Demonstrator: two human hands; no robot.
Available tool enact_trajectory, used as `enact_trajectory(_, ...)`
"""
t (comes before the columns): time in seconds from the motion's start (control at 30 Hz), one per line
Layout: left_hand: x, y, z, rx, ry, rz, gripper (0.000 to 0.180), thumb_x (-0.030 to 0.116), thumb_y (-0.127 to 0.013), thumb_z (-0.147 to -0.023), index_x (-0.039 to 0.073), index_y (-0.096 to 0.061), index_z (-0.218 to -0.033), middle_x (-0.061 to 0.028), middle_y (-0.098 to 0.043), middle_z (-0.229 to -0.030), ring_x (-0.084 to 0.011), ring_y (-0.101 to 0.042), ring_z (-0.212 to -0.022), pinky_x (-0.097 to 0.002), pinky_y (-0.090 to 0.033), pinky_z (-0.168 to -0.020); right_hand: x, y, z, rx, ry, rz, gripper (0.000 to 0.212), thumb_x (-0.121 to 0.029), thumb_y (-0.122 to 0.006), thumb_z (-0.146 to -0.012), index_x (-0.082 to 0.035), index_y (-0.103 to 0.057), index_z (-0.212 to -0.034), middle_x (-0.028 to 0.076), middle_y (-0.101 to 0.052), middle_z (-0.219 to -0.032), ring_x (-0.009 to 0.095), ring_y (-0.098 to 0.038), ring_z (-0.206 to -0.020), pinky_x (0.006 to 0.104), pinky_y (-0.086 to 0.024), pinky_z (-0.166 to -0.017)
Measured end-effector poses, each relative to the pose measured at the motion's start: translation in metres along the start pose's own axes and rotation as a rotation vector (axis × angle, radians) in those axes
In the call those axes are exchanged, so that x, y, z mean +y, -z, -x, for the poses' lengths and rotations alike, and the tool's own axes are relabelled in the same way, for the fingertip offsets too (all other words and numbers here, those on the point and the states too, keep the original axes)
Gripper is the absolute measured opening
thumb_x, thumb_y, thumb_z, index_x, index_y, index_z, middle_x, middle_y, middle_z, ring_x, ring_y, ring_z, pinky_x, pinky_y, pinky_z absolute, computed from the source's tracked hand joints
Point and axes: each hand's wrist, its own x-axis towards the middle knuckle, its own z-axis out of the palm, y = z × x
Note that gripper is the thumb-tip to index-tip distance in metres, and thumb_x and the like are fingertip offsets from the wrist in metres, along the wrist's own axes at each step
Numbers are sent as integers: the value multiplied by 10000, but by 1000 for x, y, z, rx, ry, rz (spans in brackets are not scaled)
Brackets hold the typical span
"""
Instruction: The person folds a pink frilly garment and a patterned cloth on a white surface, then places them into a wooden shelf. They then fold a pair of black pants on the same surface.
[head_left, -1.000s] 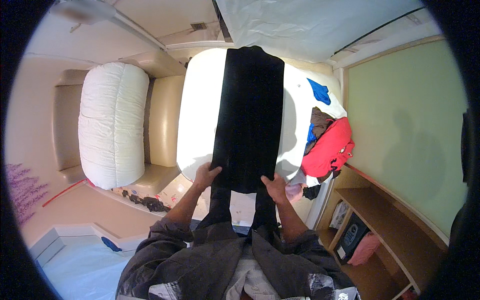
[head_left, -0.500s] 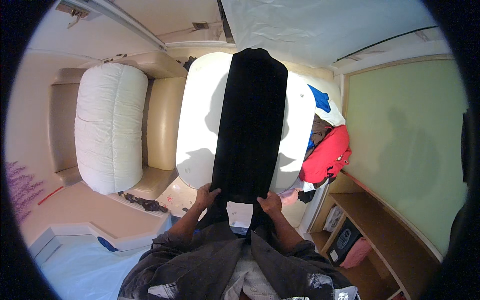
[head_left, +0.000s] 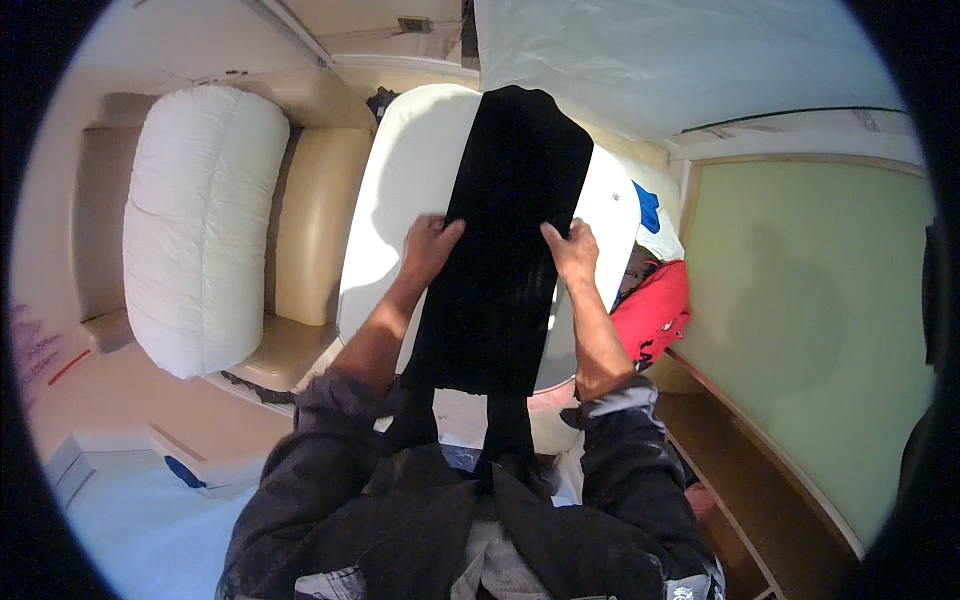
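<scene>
A long black folded garment [head_left: 495, 300] lies lengthwise over the white table [head_left: 410, 130], its far end rounded and its near edge hanging close to my body. My left hand [head_left: 430, 248] grips its left edge in the upper half, thumb on top and fingers curled at the border. Opposite it, my right hand [head_left: 573, 252] holds the right edge in the same way. Some fingertips are hidden by the cloth and slightly blurred. So dark is the fabric that its folds and exact kind cannot be made out.
Right of the table lie a red garment [head_left: 655, 315] and a blue cloth [head_left: 647, 207]. To the left, a thick white quilt [head_left: 205, 230] rests on a beige seat [head_left: 320, 225]. A wooden shelf [head_left: 735, 460] stands at lower right, below a green panel [head_left: 800, 300].
Both hands have moved away from me, from the near corners of the black garment up to the upper part of its long edges. The head view has shifted slightly.
</scene>
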Motion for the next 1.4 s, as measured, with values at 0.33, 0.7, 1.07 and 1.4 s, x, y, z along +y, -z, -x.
enact_trajectory(0.33, 6, -11, -15, 1, -130, -330, 356, 305, -757, -890, -37, -697, -968, -260, -717, -943, -442, -692, -928, -509, -545, -829, 36, -19, 13, -143, -80, -165, 256, -221, -776, -906, -30, -730, -1070, 90, -774, -902, 170, -697, -797, 326, -546, -779)
enact_trajectory(0.7, -28, 2, 94, -118, -69, -278, 324, 249, -760, -894, -54, -654, -936, -289, -696, -882, -477, -688, -857, -527, -550, -763, 108, -26, 108, -237, 123, -250, 349, -259, -787, -910, 10, -666, -1096, 71, -754, -999, 181, -692, -890, 324, -547, -800)
enact_trajectory(1.07, 21, -17, -16, 59, -197, -66, 470, 356, -762, -909, -42, -673, -1143, -230, -743, -1015, -352, -733, -941, -434, -581, -848, 0, 1, -64, 233, 27, 129, 545, -320, -831, -856, 15, -604, -1222, 203, -740, -1047, 326, -717, -983, 396, -540, -932)
enact_trajectory(1.4, 77, -20, -33, -108, -388, 144, 174, 177, -717, -960, 25, -681, -1037, -138, -724, -937, -208, -676, -828, -355, -553, -767, 15, 12, -34, 152, 174, -558, 169, -94, -746, -956, -115, -581, -930, -78, -536, -813, 47, -447, -721, 234, -386, -682)
